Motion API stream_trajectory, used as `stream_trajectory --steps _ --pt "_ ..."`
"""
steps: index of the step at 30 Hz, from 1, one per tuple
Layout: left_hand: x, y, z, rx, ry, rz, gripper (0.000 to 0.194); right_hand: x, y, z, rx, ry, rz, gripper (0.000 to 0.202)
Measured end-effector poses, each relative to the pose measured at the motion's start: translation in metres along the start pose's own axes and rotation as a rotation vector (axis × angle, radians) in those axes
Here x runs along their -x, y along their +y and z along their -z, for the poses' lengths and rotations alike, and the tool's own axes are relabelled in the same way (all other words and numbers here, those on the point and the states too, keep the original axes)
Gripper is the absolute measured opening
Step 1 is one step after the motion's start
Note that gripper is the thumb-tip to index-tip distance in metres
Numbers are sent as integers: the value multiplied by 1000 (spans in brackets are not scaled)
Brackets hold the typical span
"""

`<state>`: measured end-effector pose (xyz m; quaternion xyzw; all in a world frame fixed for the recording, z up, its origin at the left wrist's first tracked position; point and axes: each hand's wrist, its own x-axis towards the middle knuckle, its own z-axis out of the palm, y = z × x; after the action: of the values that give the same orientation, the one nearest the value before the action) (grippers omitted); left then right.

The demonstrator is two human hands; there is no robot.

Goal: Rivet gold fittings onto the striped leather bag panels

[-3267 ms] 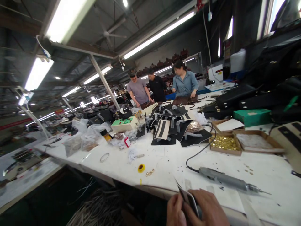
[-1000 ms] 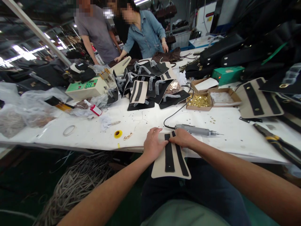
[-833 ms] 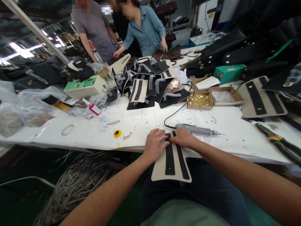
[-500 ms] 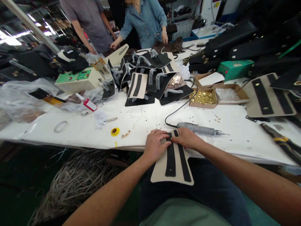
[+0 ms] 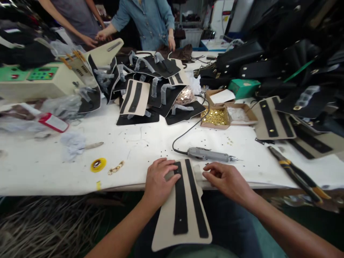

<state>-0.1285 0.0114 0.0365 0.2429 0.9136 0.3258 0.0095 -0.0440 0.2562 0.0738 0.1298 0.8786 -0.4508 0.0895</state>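
Note:
A beige panel with two black strips lies over the table's front edge and my lap. My left hand rests on the panel's upper left part, thumb on the left strip, fingers spread. To the right of the panel, my right hand hovers off it with thumb and fingertips curled close together; whether something small is between them is too small to tell. Behind the hands lies a grey electric screwdriver with its cable. Gold fasteners fill a cardboard box farther back.
Pliers lie at the right. A yellow ring and a gold chain are left of my hands. Black panels are piled farther back, beside a machine. Two people stand across the white table.
My right hand has come off the panel and moved to its right. My left hand stays on the panel. The view has shifted right and closer to the table.

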Motion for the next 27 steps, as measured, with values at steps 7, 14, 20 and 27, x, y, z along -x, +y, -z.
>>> stream_trajectory --steps 7,14,20,27 --pt "-3 -6 -2 -22 16 -24 18 -27 41 81 195 395 -53 28" --pt "-3 -9 -3 -37 25 -46 18 -58 87 111 386 356 -56 31" --pt "-3 -15 -6 -46 47 -103 19 -76 100 114 313 442 -65 33" --pt "-2 -26 -10 -81 110 -185 22 -121 76 132 380 524 96 25"
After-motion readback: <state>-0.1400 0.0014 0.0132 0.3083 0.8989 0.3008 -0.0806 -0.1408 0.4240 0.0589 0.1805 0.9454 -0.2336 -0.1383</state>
